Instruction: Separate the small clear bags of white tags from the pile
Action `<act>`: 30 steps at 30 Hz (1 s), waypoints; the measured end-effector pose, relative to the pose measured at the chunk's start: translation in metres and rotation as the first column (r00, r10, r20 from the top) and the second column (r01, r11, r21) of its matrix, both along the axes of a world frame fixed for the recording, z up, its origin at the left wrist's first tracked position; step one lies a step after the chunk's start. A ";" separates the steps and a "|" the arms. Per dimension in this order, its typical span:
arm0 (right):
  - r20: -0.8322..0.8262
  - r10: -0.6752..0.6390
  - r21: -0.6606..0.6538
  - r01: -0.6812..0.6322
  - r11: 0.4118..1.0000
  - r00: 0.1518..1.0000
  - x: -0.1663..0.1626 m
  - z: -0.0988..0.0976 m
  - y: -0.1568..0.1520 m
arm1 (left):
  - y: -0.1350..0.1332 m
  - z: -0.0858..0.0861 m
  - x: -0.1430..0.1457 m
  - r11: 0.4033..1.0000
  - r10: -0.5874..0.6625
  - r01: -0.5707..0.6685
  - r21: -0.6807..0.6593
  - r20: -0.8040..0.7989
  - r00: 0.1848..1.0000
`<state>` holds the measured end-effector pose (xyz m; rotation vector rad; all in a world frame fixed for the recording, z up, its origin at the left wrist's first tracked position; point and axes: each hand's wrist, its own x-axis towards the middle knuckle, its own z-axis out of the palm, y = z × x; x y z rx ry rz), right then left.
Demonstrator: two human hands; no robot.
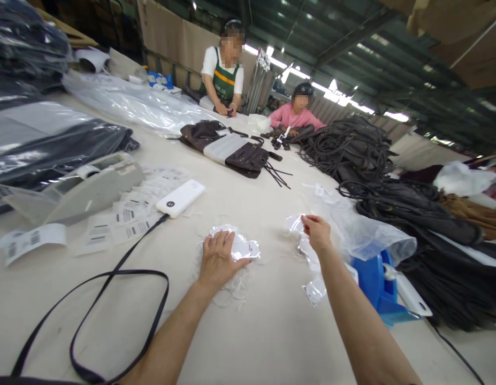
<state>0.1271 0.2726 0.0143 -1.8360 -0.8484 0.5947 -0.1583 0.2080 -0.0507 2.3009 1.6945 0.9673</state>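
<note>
A: In the head view, how is the left hand (219, 261) being used?

B: It is being laid over a pile of clear-wrapped tags (246, 249), thumb and fingers spread about it; whether the pile is being gripped or only pressed cannot be told.

A: And the right hand (318, 233)?

B: With it, the far end of a wrapped strip (308, 252) is being pinched between thumb and fingertips.

A: Which way is the strip being pointed?

B: Its long axis is being directed from that pinched end towards the near side of the table (267, 331), just left of the right forearm (356, 310). The pile is lying apart, farther left, so the strip is being approached more closely by the right hand.

A: What is being carried by the surface?

B: The pale table's left side is being taken up by barcode labels (131, 214) and a white device (181, 198); its right, by a blue dispenser (368, 278) and heaped dark fabric (420, 214).

A: And the room?

B: Towards the far edge a dark bag (244, 159) is being supported flat; beyond, work is being done by two co-workers (223, 80) under a high roof (352, 32).
</note>
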 end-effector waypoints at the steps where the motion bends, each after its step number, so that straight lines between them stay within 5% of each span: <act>1: 0.033 -0.036 -0.020 0.037 0.999 0.999 0.015 0.003 -0.009 | 0.000 0.000 -0.001 1.000 -0.006 0.006 -0.003 0.009 1.000; 5: 0.326 -0.082 -0.045 0.102 0.994 0.942 0.021 0.007 -0.035 | 0.000 0.001 -0.002 0.999 -0.025 0.025 -0.024 0.010 1.000; 8: 0.567 0.241 -0.091 -0.231 0.969 0.787 -0.038 -0.004 -0.044 | 0.000 0.001 -0.002 0.999 -0.025 0.025 -0.029 -0.005 1.000; 10: 0.460 0.544 -0.169 -0.532 0.829 0.701 -0.090 -0.015 -0.047 | 0.000 0.000 -0.001 1.000 -0.009 0.009 -0.020 -0.007 1.000; 11: 0.453 0.605 -0.217 -0.577 0.787 0.655 -0.114 -0.019 -0.048 | 0.000 -0.001 -0.001 1.000 0.000 0.000 -0.014 -0.006 1.000; 13: 0.441 0.647 -0.310 -0.571 0.760 0.622 -0.150 -0.026 -0.050 | 0.000 -0.003 0.000 1.000 0.009 -0.009 -0.005 -0.005 1.000; 16: 0.328 0.622 -0.341 -0.524 0.780 0.711 -0.170 -0.030 -0.048 | 0.000 -0.003 0.000 1.000 -0.003 0.003 -0.001 0.001 1.000; 21: -0.207 0.552 -0.117 -0.581 0.806 0.808 -0.135 -0.015 -0.042 | 0.000 0.001 0.000 0.999 0.003 -0.002 -0.054 0.029 1.000; 24: -0.260 0.431 -0.064 -0.461 0.885 0.864 -0.085 -0.001 -0.043 | 0.000 0.003 -0.001 0.997 -0.004 0.005 -0.073 0.010 1.000; 27: -0.115 0.249 -0.121 -0.263 0.957 0.962 -0.033 0.005 -0.049 | 0.000 0.003 -0.001 0.997 -0.012 0.011 -0.075 -0.015 1.000; 29: 0.231 0.156 -0.164 -0.119 0.979 0.960 -0.014 0.004 -0.055 | -0.001 0.002 -0.001 0.997 -0.008 0.006 -0.076 -0.025 1.000; 30: 0.425 0.133 -0.156 -0.072 0.985 0.895 -0.013 0.002 -0.059 | 0.000 0.002 0.000 0.997 -0.007 0.005 -0.076 -0.028 1.000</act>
